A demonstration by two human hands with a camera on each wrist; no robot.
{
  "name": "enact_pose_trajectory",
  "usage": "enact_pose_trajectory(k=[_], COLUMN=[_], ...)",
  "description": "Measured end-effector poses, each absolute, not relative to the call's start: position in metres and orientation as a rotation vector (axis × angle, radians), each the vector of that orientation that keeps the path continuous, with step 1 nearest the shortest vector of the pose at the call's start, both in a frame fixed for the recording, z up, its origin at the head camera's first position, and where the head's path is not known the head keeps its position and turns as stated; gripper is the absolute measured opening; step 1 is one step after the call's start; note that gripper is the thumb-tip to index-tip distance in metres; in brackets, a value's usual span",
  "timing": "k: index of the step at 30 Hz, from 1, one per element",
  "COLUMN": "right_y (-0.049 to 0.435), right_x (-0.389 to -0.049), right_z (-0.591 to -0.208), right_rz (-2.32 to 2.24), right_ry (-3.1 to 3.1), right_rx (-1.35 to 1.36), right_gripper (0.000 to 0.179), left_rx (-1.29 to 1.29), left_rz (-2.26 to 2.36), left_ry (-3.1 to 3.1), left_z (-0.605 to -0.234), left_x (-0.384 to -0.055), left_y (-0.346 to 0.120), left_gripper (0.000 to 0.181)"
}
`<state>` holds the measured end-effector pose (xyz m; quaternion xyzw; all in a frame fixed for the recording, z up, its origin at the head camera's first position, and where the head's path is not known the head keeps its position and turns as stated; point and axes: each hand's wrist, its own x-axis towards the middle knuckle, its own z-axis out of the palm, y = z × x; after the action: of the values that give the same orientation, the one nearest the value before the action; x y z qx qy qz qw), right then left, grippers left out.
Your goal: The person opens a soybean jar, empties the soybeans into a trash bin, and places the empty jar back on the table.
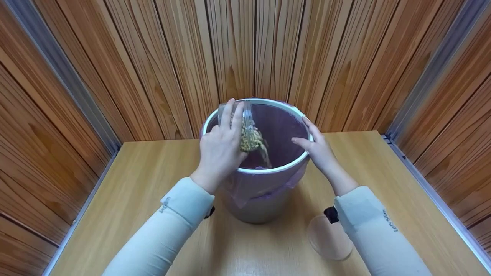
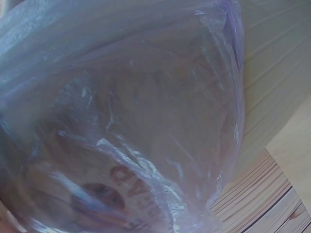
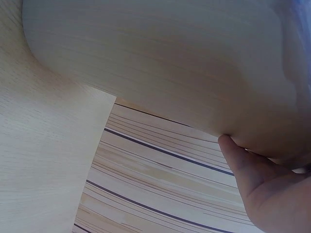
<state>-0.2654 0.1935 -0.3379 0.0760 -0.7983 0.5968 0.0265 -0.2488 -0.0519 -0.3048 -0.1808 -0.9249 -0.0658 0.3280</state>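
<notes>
A grey trash can (image 1: 253, 211) with a white rim (image 1: 264, 170) stands on the table, lined with a purple plastic bag (image 2: 160, 97). Over its opening, my left hand (image 1: 222, 147) holds a tilted clear plastic container (image 1: 247, 113). Small yellowish pieces (image 1: 251, 138), too small to name surely, slide from it into the can. My right hand (image 1: 322, 151) grips the rim at the right, with one digit inside and the others along the outside. In the right wrist view, part of that hand (image 3: 262, 189) touches the can's outer wall (image 3: 146, 58).
A round clear lid (image 1: 330, 239) lies on the wooden table (image 1: 153, 180) near my right forearm. Wood-panelled walls (image 1: 184, 69) rise behind the table and on both sides. The bag's folded edge hangs over the outside of the can.
</notes>
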Motion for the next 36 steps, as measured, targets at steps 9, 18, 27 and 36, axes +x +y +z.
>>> enact_pose_trajectory(k=[9,18,27,36], right_y=[0.1945,0.1943,0.1945,0.1945], right_x=[-0.2643,-0.2655,-0.2653,-0.2655], right_z=[-0.3387,-0.339,-0.3383,-0.3392], right_rz=[1.868,1.85,1.827,1.837], right_ry=[-2.456,-2.472,-2.48,-2.467], right_rx=[0.25,0.238,0.221,0.252], right_gripper=[0.071,0.072,0.072,0.07], left_rx=[-0.47,-0.476,-0.483,-0.485], left_rz=[-0.143,-0.126,-0.104,-0.105], left_ry=[-2.394,-2.385,-2.37,-2.371], left_z=[-0.3043,-0.3043,-0.304,-0.3032], left_x=[-0.2485,-0.2473,-0.247,-0.2462], left_y=[-0.0506,-0.0496,-0.0482,-0.0488], left_gripper=[0.106,0.101,0.099,0.097])
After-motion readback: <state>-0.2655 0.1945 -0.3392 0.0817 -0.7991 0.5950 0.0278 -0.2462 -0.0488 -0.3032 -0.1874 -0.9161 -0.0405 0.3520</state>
